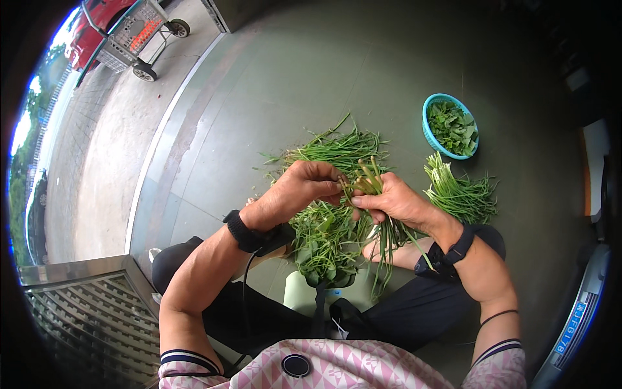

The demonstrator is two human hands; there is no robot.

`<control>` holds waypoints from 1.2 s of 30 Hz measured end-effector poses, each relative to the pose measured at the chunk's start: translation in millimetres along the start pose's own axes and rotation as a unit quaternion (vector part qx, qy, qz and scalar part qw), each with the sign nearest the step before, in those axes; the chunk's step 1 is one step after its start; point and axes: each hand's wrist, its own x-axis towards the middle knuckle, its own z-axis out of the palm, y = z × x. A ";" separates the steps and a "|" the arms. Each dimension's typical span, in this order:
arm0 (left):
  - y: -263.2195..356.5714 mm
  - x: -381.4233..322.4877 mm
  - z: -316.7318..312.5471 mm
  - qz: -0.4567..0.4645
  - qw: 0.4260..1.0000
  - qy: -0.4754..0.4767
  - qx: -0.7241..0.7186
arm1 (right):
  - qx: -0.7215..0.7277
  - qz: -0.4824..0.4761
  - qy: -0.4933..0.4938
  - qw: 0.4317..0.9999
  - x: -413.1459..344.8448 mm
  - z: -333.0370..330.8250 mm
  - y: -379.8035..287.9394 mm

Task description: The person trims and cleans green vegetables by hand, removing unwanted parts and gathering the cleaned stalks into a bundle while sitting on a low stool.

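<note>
My right hand [393,199] is closed round a bunch of long green leafy stalks [388,238], pale ends up, leaves hanging below. The fingers of my left hand [316,182] pinch a thin stem at the bunch's upper left side. Beyond my hands a loose pile of green stalks [340,148] lies on the floor. Under them is a heap of leafy greens and thin stems [328,238]. A neat bundle of chives or similar greens [459,189] with white ends lies to the right. A blue plastic basket [426,125] behind it holds broad green leaves [452,127].
A pale green stool or box [296,291] stands between my legs. At the left are a metal grille [92,316] and a door sill [160,131]. Outside stand a wheeled cart [131,36] and a red car [90,29]. Part of another vehicle [578,316] shows at the lower right.
</note>
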 end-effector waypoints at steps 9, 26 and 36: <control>1.9 6.2 -11.1 0.029 0.996 -0.065 -0.058 | 0.001 0.030 0.010 0.999 3.8 -9.4 -14.3; 2.1 -2.1 2.1 0.031 0.972 -0.202 0.114 | -0.257 -0.024 -0.022 0.966 -24.5 -11.7 -19.6; -147.7 64.7 -84.0 0.122 0.800 -0.131 0.572 | -0.128 -0.087 0.178 0.972 -41.2 -62.1 -45.1</control>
